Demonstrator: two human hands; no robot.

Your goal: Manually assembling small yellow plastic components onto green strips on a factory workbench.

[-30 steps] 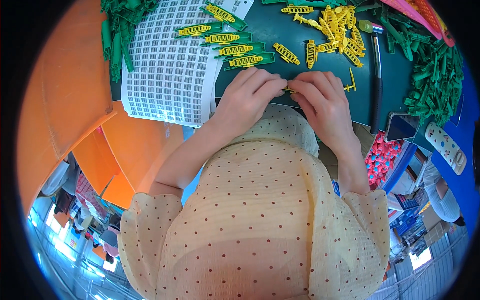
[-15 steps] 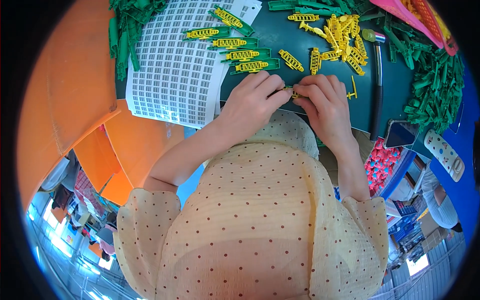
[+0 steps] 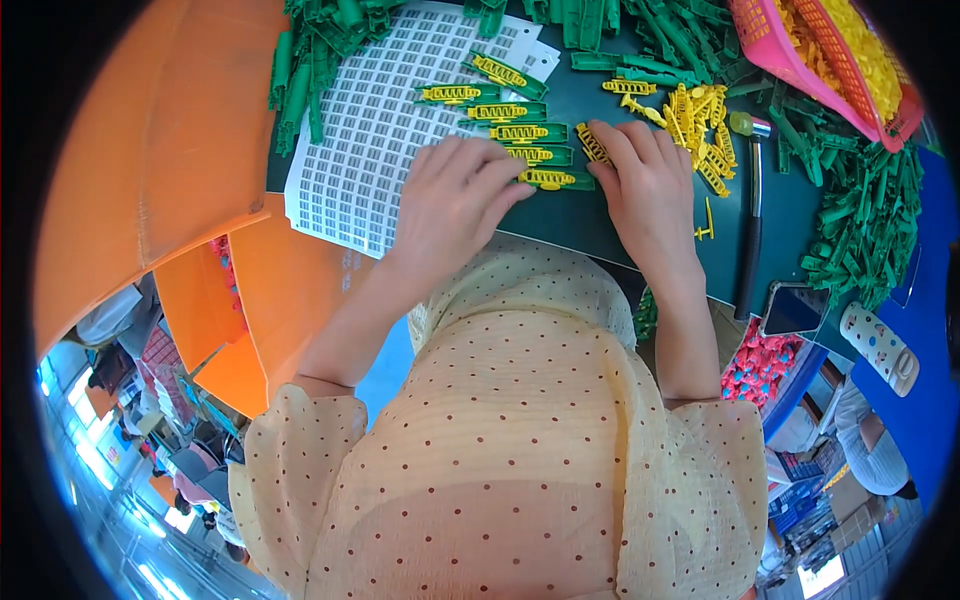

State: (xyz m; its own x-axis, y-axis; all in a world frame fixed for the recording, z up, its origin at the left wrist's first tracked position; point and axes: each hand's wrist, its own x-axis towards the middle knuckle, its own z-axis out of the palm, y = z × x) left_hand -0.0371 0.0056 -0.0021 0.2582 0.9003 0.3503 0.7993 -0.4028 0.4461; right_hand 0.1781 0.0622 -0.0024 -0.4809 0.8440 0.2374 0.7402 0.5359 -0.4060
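Observation:
My left hand (image 3: 450, 200) rests over the sheet's near right edge, its thumb and index finger closed at the left end of a green plastic piece with a yellow slotted insert (image 3: 550, 178). This piece lies nearest me in a staggered row of several similar green-and-yellow pieces (image 3: 500, 112). My right hand (image 3: 648, 190) is a little to the right, thumb and index finger closed about a loose yellow slotted piece (image 3: 592, 146) on the table. Its other fingers are curled and cover part of the tabletop. The printed sheet (image 3: 370, 130) lies under part of the row.
Loose yellow pieces (image 3: 700, 120) are heaped beyond my right hand. A black-handled hammer (image 3: 752, 220) and a phone (image 3: 795, 308) lie to the right. Green parts are piled at far left (image 3: 325, 45) and right (image 3: 865, 220). A pink basket (image 3: 800, 75) holds yellow parts.
My hands have moved apart. The small part they held together now appears as the nearest green-and-yellow piece in the row. My right hand has reached a loose yellow piece. The view has shifted.

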